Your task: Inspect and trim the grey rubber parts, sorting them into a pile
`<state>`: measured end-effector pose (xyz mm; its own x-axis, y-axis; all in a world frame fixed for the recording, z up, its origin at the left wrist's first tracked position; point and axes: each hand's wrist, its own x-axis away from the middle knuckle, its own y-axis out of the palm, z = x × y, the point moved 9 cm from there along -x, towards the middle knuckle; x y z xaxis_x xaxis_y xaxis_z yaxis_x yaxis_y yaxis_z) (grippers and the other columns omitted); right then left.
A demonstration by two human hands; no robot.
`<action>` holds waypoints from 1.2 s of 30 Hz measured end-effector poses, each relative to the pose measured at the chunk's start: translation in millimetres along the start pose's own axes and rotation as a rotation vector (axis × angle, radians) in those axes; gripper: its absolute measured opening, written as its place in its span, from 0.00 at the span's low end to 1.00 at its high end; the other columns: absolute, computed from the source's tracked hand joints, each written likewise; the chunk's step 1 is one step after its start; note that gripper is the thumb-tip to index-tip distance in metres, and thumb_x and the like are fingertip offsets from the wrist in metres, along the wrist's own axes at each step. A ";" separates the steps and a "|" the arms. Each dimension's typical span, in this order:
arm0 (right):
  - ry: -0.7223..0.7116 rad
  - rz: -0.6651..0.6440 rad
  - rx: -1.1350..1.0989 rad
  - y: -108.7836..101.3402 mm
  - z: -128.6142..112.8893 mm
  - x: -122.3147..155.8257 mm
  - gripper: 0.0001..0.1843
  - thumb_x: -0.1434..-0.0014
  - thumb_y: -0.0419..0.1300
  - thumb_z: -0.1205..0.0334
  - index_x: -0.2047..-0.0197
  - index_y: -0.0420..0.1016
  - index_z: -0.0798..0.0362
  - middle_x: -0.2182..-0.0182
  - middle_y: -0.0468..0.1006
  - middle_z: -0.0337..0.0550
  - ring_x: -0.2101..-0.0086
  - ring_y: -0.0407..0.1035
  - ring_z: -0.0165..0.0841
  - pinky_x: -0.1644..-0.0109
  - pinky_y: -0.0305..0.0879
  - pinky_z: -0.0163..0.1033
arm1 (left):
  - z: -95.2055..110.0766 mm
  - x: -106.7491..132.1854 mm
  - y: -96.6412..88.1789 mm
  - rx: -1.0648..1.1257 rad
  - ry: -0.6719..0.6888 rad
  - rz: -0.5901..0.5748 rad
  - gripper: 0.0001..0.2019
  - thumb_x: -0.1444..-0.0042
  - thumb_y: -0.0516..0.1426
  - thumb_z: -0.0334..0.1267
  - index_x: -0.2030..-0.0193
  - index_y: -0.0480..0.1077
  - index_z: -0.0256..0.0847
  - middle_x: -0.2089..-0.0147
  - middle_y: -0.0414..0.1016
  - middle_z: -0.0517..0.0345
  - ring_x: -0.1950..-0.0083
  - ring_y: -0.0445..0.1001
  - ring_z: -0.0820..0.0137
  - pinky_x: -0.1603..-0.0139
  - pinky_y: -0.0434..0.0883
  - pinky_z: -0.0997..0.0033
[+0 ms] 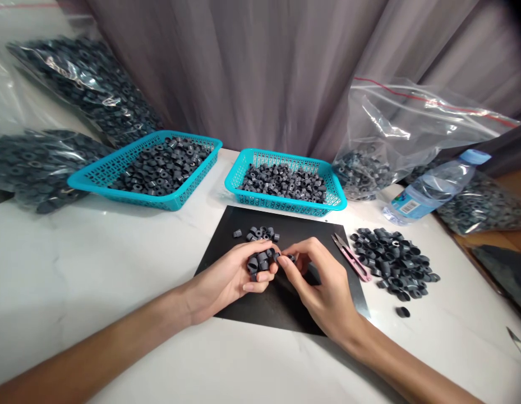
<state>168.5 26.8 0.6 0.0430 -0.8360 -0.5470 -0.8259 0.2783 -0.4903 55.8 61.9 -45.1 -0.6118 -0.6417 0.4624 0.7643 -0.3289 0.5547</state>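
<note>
Head view: a grey-mauve curtain [268,73] is hung in soft folds behind a glossy white table [117,247], on which a thin black mat [266,306] is laid.

Over the mat, a handful of dark grey pieces [260,264] is cradled in the left hand [239,266], its fingers curled loosely beneath. By the right hand [321,280], a small piece is pinched between thumb and fingertips, against the handful; whether a second is gripped is hidden.

Pieces judged light and stiff, probably moulded plastic or hard rubber; little risk of breakage, but rolling is to be expected. Best taken by the outer wall, thumb opposite forefinger, squeezed gently. Short cylinders, matt to satin, hollow.

A small cluster [264,233] is set toward the mat's far edge. To its right, on the table, a loose heap [392,258] is spread, wide dark mouths shown. Pink-handled snips [356,264] are laid across the mat's right edge. Beyond the mat, a perforated turquoise basket [281,206] is filled with similar pieces; a second basket [176,201] is placed farther left. Beyond and right, a clear, crinkled bag [365,168] and a blue-capped bottle [437,185] are seen.
</note>
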 end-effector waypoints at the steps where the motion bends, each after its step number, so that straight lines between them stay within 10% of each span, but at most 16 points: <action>1: 0.000 0.000 -0.001 -0.1 -0.2 0.1 0.02 0.33 0.59 0.66 0.57 0.72 0.51 0.69 0.71 0.38 0.70 0.65 0.30 0.66 0.65 0.37 | 0.1 -0.4 0.2 -0.001 0.003 -0.007 0.09 0.35 0.54 0.37 0.62 0.71 0.33 0.73 0.64 0.62 0.76 0.58 0.81 0.80 0.51 0.81; 36: -0.044 0.029 -0.030 -6.9 -7.4 -1.3 0.11 0.31 0.54 0.70 0.51 0.74 0.53 0.62 0.74 0.43 0.63 0.72 0.31 0.58 0.68 0.37 | 4.8 0.6 5.5 -0.169 0.064 -0.068 0.08 0.35 0.56 0.37 0.62 0.71 0.34 0.65 0.68 0.56 0.69 0.61 0.78 0.77 0.51 0.79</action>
<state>170.0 22.5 9.8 0.0430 -0.8058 -0.5906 -0.8435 0.2875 -0.4537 58.7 63.0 -38.5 -0.6534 -0.6551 0.3794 0.7481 -0.4817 0.4565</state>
